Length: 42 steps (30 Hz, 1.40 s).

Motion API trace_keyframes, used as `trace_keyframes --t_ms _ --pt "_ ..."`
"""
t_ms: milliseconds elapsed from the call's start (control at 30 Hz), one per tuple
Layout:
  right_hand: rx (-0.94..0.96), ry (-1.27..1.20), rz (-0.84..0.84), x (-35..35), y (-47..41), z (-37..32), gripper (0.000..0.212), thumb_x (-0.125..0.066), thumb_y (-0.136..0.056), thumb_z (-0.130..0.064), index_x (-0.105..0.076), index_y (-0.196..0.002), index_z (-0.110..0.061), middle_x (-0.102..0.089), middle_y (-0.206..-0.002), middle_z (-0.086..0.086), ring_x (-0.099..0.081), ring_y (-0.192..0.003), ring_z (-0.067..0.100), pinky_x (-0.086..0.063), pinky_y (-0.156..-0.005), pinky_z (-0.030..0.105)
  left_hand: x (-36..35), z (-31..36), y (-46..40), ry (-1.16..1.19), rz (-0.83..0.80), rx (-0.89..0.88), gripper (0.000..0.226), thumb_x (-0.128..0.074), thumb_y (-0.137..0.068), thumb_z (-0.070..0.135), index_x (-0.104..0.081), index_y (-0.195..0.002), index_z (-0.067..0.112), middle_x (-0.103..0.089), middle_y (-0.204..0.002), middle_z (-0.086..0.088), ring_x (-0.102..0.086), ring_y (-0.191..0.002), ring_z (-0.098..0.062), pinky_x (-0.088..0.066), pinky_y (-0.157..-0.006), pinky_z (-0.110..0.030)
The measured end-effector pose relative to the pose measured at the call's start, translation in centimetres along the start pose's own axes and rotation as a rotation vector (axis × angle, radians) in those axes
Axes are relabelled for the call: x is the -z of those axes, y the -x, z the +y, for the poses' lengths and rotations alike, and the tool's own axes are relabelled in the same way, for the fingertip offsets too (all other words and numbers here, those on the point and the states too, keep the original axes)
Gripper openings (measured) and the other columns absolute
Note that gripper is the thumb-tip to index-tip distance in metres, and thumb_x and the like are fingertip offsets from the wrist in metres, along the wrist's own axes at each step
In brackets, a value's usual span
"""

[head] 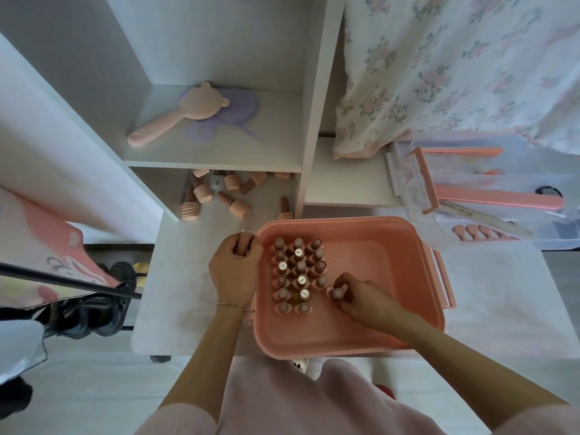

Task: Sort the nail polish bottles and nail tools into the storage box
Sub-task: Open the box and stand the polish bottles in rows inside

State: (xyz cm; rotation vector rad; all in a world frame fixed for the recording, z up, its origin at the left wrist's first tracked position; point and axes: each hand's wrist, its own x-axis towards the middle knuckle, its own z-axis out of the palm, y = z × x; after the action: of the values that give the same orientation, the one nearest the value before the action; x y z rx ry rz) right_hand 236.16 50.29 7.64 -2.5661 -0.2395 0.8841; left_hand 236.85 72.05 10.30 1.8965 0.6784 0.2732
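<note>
Inside the salmon-pink plastic storage box [392,255], just right of the block of upright bottles, the fingers [343,282] of the right hand [357,298] are curled closed around a small pink nail polish bottle [336,292], holding it upright by its cap and shoulders with its base at or near the box floor; whether it has touched down cannot be told. That bottle sits apart from the three neat columns of pink-capped polish bottles [298,273] standing in the left half of the box, beside the lower end of the rightmost column, which looks shorter than the other two. The left hand [235,271] rests on the box's left rim with its fingers folded into a loose fist; something pale may be pinched inside, but it is too hidden to say. The step in hand appears to be setting one more bottle into the grid. The next move likely calls for nudging it against its neighbours so the column fills, then letting go without toppling the tight rows. More ribbed pink polish bottles [216,193] lie scattered on the white shelf floor beyond the box's far rim, and long pink nail files [496,199] and pink toe separators [477,232] lie beyond its right rim, so much sorting seems left.
</note>
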Motion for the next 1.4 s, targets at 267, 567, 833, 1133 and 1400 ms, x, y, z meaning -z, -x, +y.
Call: trace_keyframes --t_ms 267,567,833,1133,1400 --pt "-0.037 -0.24 -0.038 -0.2 -0.3 0.2 0.018 -0.055 -0.084 -0.015 -0.053 -0.101 -0.018 -0.059 -0.071 -0.003 -0.055 -0.062 0.014 -0.044 -0.063 0.026 -0.1 -0.1 -0.1 -0.011 0.005 -0.005 0.014 -0.06 -0.08 0.014 -0.06 -0.066 0.017 -0.05 -0.057 0.004 -0.046 -0.056 -0.008 -0.034 -0.055 -0.004" --pt "-0.134 -0.495 -0.059 -0.5 -0.7 -0.4 0.014 -0.055 -0.083 -0.001 -0.051 -0.085 -0.014 -0.064 -0.063 0.005 -0.06 -0.054 0.018 -0.053 -0.065 0.033 -0.1 -0.1 -0.1 -0.015 0.006 0.01 0.013 -0.06 -0.079 0.013 -0.06 -0.068 0.006 -0.053 -0.062 -0.011 -0.043 -0.056 -0.01 -0.033 -0.054 -0.006" --pt "-0.164 -0.629 -0.127 -0.2 -0.5 -0.8 0.025 -0.05 -0.078 0.014 -0.051 -0.095 -0.005 -0.06 -0.07 0.007 -0.055 -0.059 0.018 -0.05 -0.057 0.026 0.0 0.0 -0.1 -0.008 -0.009 0.016 0.015 -0.059 -0.079 0.013 -0.059 -0.07 0.002 -0.053 -0.068 -0.02 -0.042 -0.06 -0.013 -0.033 -0.055 -0.008" --pt "-0.204 -0.785 -0.136 -0.5 -0.6 -0.4 0.009 -0.052 -0.088 0.003 -0.054 -0.093 -0.004 -0.063 -0.077 0.011 -0.06 -0.074 0.024 -0.054 -0.073 0.031 0.0 -0.1 0.0 0.003 -0.007 -0.008 0.018 -0.059 -0.079 0.013 -0.055 -0.062 0.018 -0.043 -0.054 0.006 -0.044 -0.053 0.0 -0.032 -0.053 -0.004" --pt "-0.273 -0.917 -0.126 -0.7 -0.6 -0.7 0.006 -0.057 -0.088 -0.004 -0.055 -0.082 -0.006 -0.064 -0.078 0.011 -0.062 -0.07 0.017 -0.053 -0.064 0.022 0.0 -0.2 -0.1 0.001 -0.01 -0.006 0.021 -0.059 -0.079 0.013 -0.052 -0.059 0.017 -0.039 -0.053 0.005 -0.041 -0.052 -0.001 -0.032 -0.053 -0.006"
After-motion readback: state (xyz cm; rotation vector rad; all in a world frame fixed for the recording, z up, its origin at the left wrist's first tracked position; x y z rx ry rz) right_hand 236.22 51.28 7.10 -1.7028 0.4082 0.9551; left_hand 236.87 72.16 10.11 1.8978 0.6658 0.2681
